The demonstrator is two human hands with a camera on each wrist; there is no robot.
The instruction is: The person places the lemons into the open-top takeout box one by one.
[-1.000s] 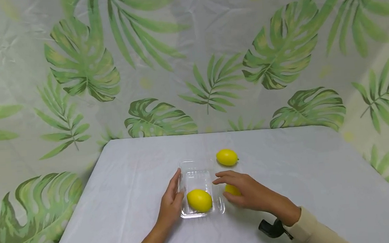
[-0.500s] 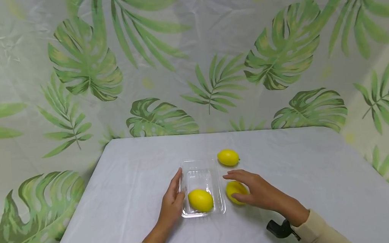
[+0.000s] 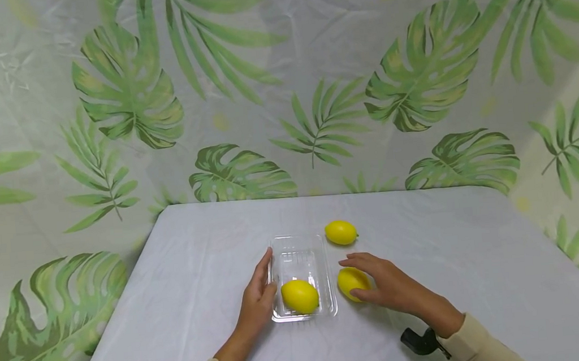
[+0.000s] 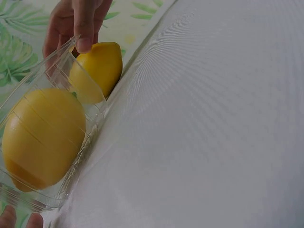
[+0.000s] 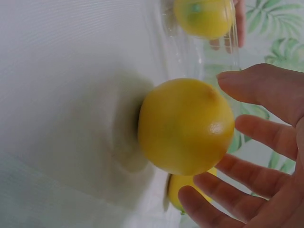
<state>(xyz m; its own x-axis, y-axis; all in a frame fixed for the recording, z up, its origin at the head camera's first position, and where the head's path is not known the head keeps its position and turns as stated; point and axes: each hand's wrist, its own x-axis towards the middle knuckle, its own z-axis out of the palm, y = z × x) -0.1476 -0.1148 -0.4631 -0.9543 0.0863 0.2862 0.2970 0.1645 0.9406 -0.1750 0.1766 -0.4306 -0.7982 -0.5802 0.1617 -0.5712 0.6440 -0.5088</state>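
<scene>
A clear plastic container (image 3: 299,259) lies on the table in the head view, with one yellow lemon (image 3: 300,297) in its near end. Along its left side my left hand (image 3: 256,294) rests with extended fingers touching the wall. To the right of the container sits a second lemon (image 3: 352,284). My right hand (image 3: 386,282) is spread loosely around that lemon, thumb on the near side and fingers on the far side. In the right wrist view, the fingers (image 5: 266,135) are close to the lemon (image 5: 186,126), not wrapped tightly round it; contact is hard to tell.
A third lemon (image 3: 341,232) lies farther back, right of the container's far corner. A white cloth covers the table (image 3: 212,237). Behind the table's far edge hangs a leaf-patterned sheet (image 3: 321,59).
My right hand has moved right, away from the container's edge, uncovering more of the lemon beside it. The left hand has stayed at the container's left side.
</scene>
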